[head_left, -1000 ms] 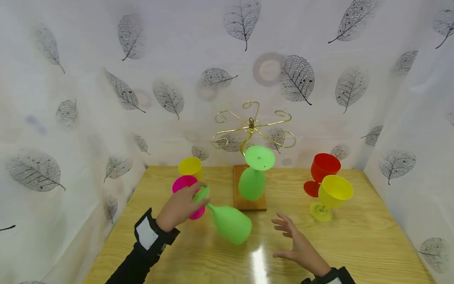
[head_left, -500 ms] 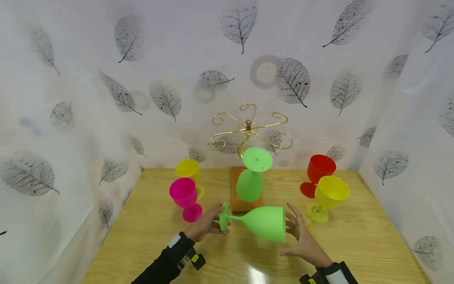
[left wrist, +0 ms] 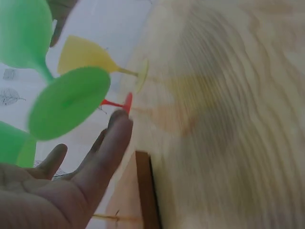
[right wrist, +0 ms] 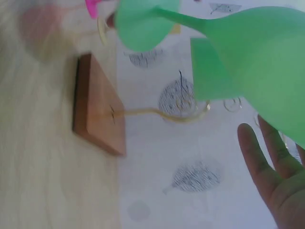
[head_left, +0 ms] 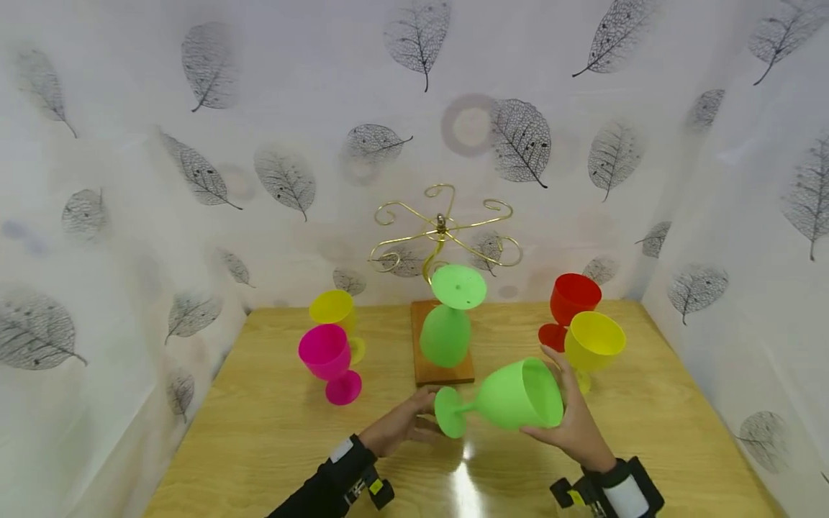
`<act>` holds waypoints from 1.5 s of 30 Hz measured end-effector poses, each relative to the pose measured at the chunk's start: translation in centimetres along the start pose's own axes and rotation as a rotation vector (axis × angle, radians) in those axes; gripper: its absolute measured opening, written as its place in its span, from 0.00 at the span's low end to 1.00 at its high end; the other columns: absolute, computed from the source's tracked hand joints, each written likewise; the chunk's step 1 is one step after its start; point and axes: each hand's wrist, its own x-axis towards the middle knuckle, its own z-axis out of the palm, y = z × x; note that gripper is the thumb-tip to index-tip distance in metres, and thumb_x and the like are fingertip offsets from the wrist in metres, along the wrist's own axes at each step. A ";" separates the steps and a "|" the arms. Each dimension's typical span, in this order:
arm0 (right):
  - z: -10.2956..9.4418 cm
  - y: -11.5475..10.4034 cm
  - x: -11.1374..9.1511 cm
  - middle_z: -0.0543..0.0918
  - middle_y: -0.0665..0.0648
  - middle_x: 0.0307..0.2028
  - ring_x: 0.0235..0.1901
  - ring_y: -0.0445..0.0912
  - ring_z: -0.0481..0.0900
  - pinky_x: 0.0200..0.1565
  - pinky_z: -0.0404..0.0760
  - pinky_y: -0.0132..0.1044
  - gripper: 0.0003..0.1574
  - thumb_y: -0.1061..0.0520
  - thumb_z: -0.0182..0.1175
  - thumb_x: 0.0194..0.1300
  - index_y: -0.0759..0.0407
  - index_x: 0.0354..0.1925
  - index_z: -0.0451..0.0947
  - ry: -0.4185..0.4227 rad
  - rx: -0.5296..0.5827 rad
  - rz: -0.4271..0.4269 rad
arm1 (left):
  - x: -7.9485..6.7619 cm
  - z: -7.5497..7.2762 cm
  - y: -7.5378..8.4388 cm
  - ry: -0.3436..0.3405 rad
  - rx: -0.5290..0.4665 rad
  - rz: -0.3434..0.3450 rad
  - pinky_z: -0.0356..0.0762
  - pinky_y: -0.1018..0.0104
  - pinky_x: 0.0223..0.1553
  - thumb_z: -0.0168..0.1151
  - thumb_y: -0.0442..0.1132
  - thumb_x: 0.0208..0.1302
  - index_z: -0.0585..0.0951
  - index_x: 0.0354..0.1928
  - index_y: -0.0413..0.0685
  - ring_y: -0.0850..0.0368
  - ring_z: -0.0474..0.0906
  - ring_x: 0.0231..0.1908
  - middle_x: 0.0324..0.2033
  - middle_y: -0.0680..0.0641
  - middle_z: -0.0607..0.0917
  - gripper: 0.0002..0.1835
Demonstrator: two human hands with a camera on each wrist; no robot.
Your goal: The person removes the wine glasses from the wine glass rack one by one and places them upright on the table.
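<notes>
My right hand grips a light green plastic goblet round its bowl near the rim, thumb below and fingers behind. The goblet lies on its side in the air, mouth to the right and foot to the left. Beside that foot is my left hand, its fingers spread and loose; in the left wrist view the goblet's foot stands free of the fingers. A second green goblet hangs upside down at a gold wire rack, whose curled arms spread above a wooden base.
A magenta goblet and a yellow goblet stand upright on the left of the wooden table. On the right stand a red goblet and another yellow goblet. A leaf-printed white curtain surrounds the back and sides.
The green goblet has moved right and turned from foot-up in my left hand to sideways. My right hand has taken its bowl, and my left hand has let go of the foot.
</notes>
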 end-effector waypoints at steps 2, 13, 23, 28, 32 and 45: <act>-0.9 -0.2 0.3 0.69 0.45 0.57 0.50 0.29 0.69 0.45 0.76 0.30 0.74 0.70 0.75 0.32 0.55 0.72 0.46 0.019 -0.132 0.003 | 0.0 0.0 -0.1 0.043 0.093 0.040 0.71 0.45 0.59 0.35 0.53 0.74 0.57 0.69 0.46 0.40 0.74 0.54 0.58 0.33 0.70 0.28; -5.6 0.5 0.7 0.70 0.72 0.58 0.47 0.62 0.74 0.42 0.78 0.55 0.75 0.55 0.79 0.35 0.51 0.73 0.42 0.114 -0.518 0.116 | -1.7 -0.7 -0.1 0.250 0.318 0.188 0.66 0.39 0.59 0.41 0.48 0.73 0.62 0.66 0.39 0.34 0.67 0.59 0.61 0.29 0.67 0.26; -8.0 1.6 1.2 0.68 0.75 0.59 0.47 0.67 0.75 0.41 0.76 0.64 0.76 0.47 0.78 0.37 0.48 0.73 0.39 0.073 -0.595 0.181 | -2.6 -1.2 -1.0 0.341 0.527 0.225 0.68 0.40 0.57 0.50 0.50 0.69 0.66 0.64 0.44 0.38 0.69 0.58 0.62 0.39 0.70 0.26; -8.6 2.1 1.1 0.65 0.77 0.61 0.48 0.68 0.74 0.42 0.75 0.65 0.76 0.43 0.77 0.39 0.48 0.74 0.38 0.044 -0.643 0.238 | -3.0 -0.8 -1.1 0.405 0.753 0.269 0.73 0.41 0.52 0.52 0.56 0.66 0.67 0.64 0.49 0.40 0.70 0.58 0.60 0.43 0.71 0.29; -9.1 2.4 0.8 0.63 0.78 0.62 0.48 0.69 0.74 0.42 0.75 0.66 0.77 0.42 0.77 0.38 0.51 0.74 0.37 0.034 -0.668 0.264 | -2.9 -0.5 -1.3 0.492 0.965 0.351 0.77 0.48 0.50 0.60 0.51 0.62 0.70 0.61 0.53 0.46 0.74 0.56 0.57 0.46 0.74 0.26; -10.5 3.3 -1.6 0.64 0.78 0.61 0.47 0.69 0.74 0.40 0.76 0.64 0.81 0.42 0.77 0.38 0.52 0.74 0.32 0.071 -0.680 0.316 | -1.7 0.4 -0.9 0.559 1.053 0.469 0.78 0.53 0.52 0.67 0.43 0.56 0.72 0.58 0.54 0.50 0.75 0.54 0.54 0.47 0.77 0.27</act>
